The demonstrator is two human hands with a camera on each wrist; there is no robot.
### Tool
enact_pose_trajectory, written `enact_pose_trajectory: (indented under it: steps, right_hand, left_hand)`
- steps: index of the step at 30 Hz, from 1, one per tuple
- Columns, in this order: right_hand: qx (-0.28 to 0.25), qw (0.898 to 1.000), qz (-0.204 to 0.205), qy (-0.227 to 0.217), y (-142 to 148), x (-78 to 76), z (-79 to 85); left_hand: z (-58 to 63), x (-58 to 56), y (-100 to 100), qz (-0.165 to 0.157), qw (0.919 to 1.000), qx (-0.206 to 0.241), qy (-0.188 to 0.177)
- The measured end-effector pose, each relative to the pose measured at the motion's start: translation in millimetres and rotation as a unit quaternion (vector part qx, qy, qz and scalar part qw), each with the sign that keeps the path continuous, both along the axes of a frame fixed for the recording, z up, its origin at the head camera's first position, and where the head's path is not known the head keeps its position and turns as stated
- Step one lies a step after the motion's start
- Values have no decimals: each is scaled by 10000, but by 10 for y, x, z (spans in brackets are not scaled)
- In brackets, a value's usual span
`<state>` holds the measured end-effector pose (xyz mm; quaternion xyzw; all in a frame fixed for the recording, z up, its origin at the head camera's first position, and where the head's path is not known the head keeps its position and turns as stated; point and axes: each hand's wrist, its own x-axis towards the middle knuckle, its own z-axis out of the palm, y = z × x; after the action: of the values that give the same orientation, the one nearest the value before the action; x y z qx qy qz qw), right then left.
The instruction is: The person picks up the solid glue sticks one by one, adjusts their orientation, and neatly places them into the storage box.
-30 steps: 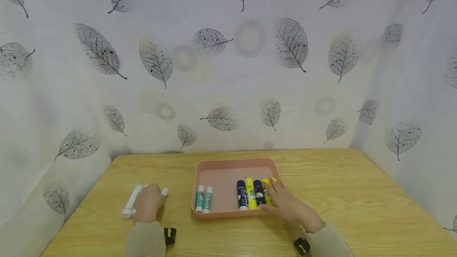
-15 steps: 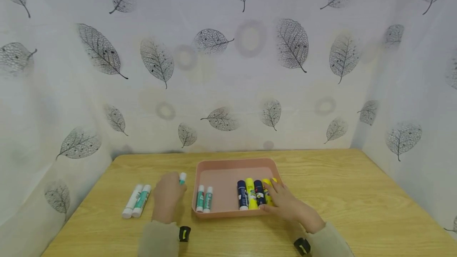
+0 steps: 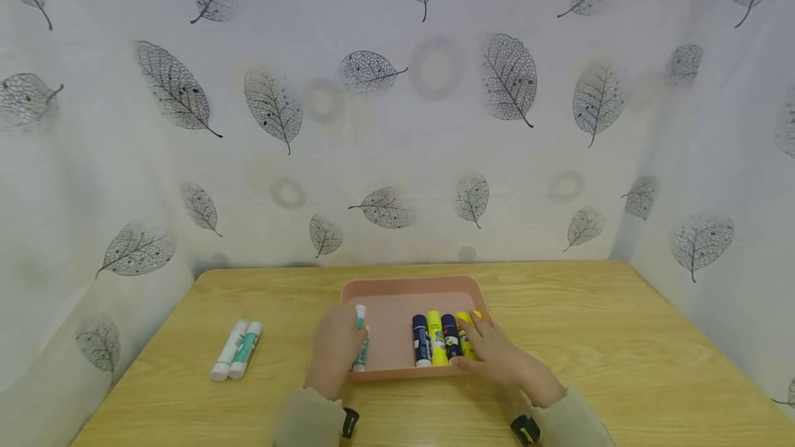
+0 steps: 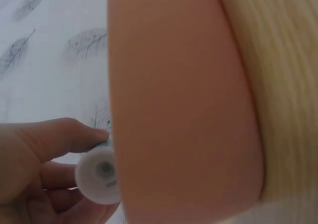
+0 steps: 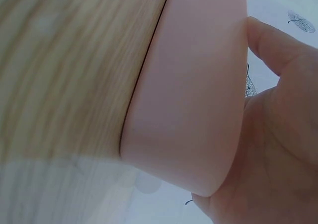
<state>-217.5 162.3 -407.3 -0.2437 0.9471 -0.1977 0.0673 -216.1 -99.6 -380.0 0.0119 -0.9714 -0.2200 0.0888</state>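
Note:
My left hand (image 3: 335,347) grips a green-and-white glue stick (image 3: 361,314) over the left end of the pink tray (image 3: 391,373). The left wrist view looks onto the stick's round white end (image 4: 97,177), with the thumb and fingers around it. Beside that hand, in the tray, lies another green-and-white glue stick (image 3: 362,356), partly covered. My right hand (image 3: 499,357) rests across the tray's right front corner, fingers spread over yellow glue sticks (image 3: 464,340) and the thumb at the front rim. In the right wrist view the thumb touches the rim of the tray (image 5: 194,85).
Two more glue sticks, one mostly white (image 3: 228,352) and one green-and-white (image 3: 246,350), lie side by side on the wooden table (image 3: 186,399) at left. Navy glue sticks (image 3: 421,340) and a yellow glue stick (image 3: 437,336) line the tray's right half. A leaf-patterned curtain (image 3: 397,157) stands behind.
My left hand has lifted a green-and-white glue stick from the group at left and carried it rightward to over the tray. The right hand has stayed in place.

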Motion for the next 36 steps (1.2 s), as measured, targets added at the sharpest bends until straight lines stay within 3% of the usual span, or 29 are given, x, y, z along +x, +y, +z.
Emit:
enact_pose_trajectory:
  steps: [11, 16, 27, 36]
  right_hand:
    - [-60, 10000, 19, -25, -3, 8, 11]
    - [-15, 10000, 35, 7, -1, 11, 10]
    - [13, 9999, 87, 58, 5, 9, 6]
    - [2, 9999, 71, 80, 0, 13, 8]
  left_hand:
    - [-162, -1, 156, -400, 9977, 175, -514]
    - [-196, -21, 186, -430, 9965, 139, -707]
    - [-228, -24, 169, -402, 9980, -233, -420]
    - [-240, 6, 149, -514, 9979, -137, -373]
